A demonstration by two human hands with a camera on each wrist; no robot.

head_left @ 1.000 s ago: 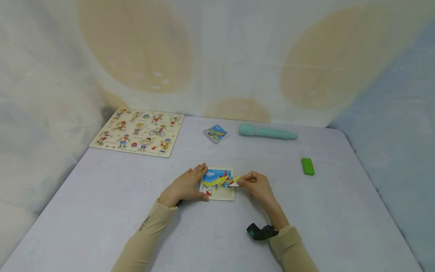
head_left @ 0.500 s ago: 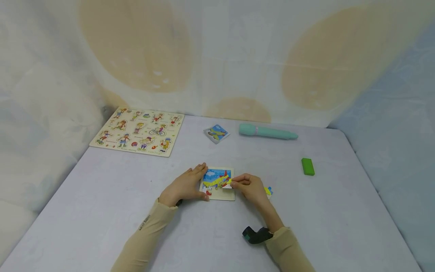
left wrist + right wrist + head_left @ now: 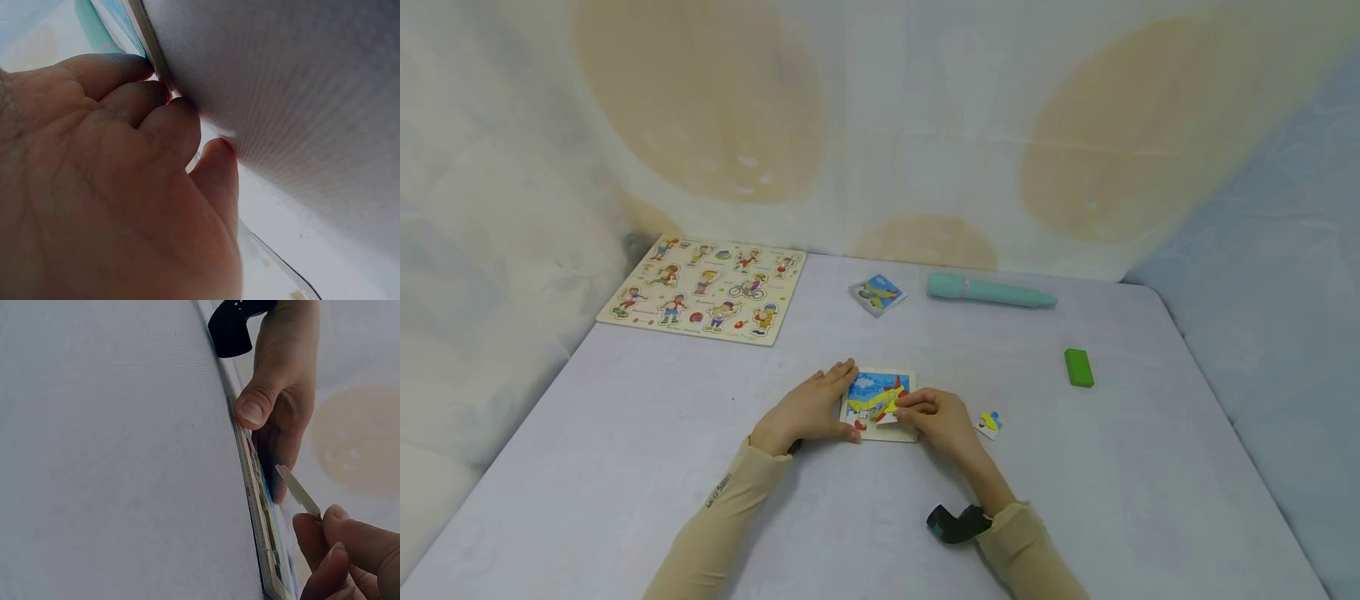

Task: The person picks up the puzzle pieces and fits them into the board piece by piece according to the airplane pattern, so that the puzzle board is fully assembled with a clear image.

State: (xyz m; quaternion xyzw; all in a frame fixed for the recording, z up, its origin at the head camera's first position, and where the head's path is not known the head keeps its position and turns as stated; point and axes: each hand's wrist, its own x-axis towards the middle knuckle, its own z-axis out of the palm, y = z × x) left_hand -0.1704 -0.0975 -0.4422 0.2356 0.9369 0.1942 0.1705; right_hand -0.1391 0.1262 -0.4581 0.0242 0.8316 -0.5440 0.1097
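A small jigsaw tray (image 3: 895,434) with a yellow-and-red airplane on blue sky lies on the white table. Its upper part is filled with pieces, while bare wood shows at the lower right. Fingers and thumb of my left hand (image 3: 808,411) are spread along the tray's left side, touching its edge. Between thumb and fingertips, my right hand (image 3: 942,422) pinches a puzzle piece (image 3: 887,417) over the tray's right half. In the right wrist view that piece (image 3: 299,490) is tilted and apart from the tray. Another puzzle piece (image 3: 988,424) lies on the table, right of my right hand.
Behind the tray lies a tilted airplane picture card (image 3: 877,295). A mint-green microphone-shaped object (image 3: 988,290) rests at the back, and a green block (image 3: 1078,367) at the right. A larger board with sports figures (image 3: 703,292) lies back left.
My right hand has moved left and slightly nearer with the puzzle piece, further over the tray. The loose piece beside it has come into view. My left hand stays in place.
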